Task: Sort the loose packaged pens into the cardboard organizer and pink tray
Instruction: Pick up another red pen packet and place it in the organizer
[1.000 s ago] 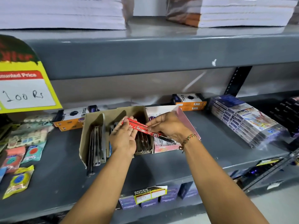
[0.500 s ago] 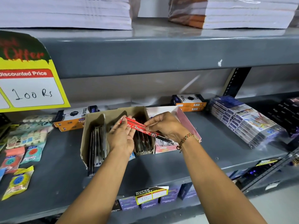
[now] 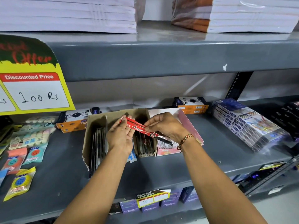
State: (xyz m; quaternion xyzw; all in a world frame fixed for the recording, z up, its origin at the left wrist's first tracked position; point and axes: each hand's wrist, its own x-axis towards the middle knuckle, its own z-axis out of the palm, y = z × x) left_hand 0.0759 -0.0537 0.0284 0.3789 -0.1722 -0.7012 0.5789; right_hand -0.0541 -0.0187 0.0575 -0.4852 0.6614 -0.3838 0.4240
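Both hands on one red pen packet [image 3: 139,128]: left hand [image 3: 121,136] pinches its far end, right hand [image 3: 165,126] pinches mid-length, held above cardboard organizer [image 3: 95,120], pink tray [image 3: 188,125] just right.

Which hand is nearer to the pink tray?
Right. The right hand is directly over the pink tray; the left hand is farther away, above the cardboard organizer.
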